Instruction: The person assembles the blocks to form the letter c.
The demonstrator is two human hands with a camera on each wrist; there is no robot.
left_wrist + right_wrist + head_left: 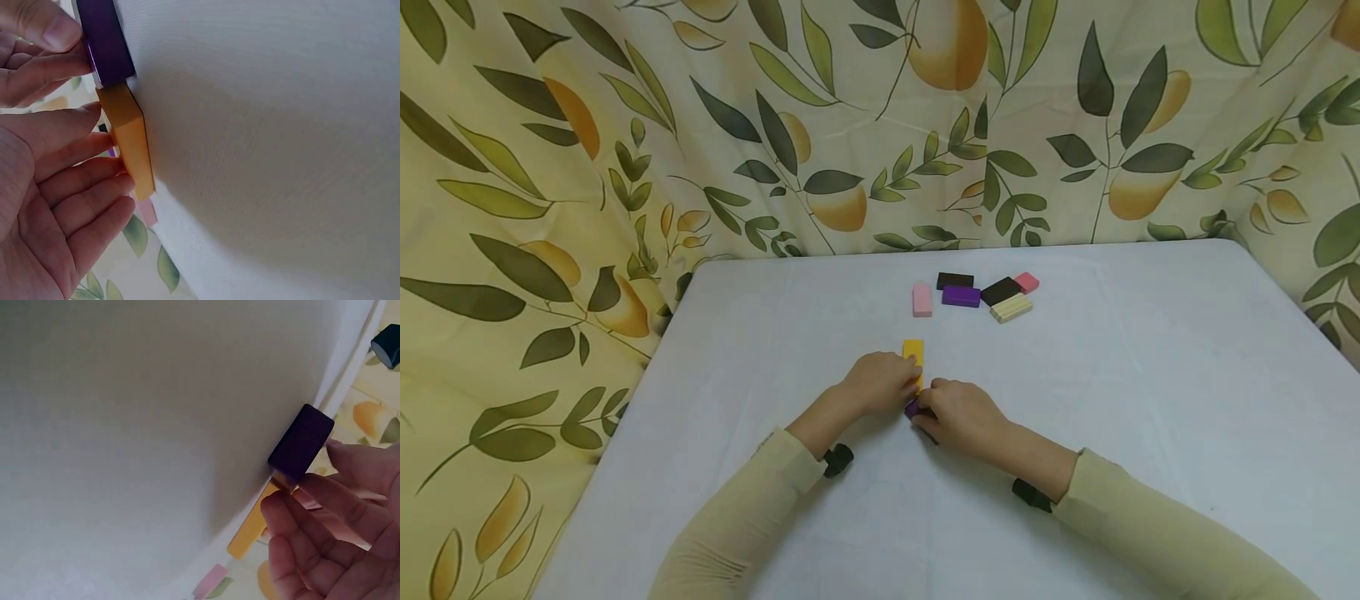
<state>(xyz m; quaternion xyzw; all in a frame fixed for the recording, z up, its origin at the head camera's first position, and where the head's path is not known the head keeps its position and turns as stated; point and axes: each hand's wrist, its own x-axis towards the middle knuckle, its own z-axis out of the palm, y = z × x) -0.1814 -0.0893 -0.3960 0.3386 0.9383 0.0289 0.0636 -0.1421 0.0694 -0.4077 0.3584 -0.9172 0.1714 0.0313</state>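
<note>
Now my right grip (964, 417) pinches purple block (302, 440) nearside of yellow block (129, 134), which left grip (878, 382) touches; aligning them seemingly calls for steadiness.

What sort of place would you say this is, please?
Probably an indoor tabletop set up for handwork or filming, judging by the plain white table, the leaf-and-fruit patterned curtain hanging behind it, and the small coloured blocks on top.
</note>
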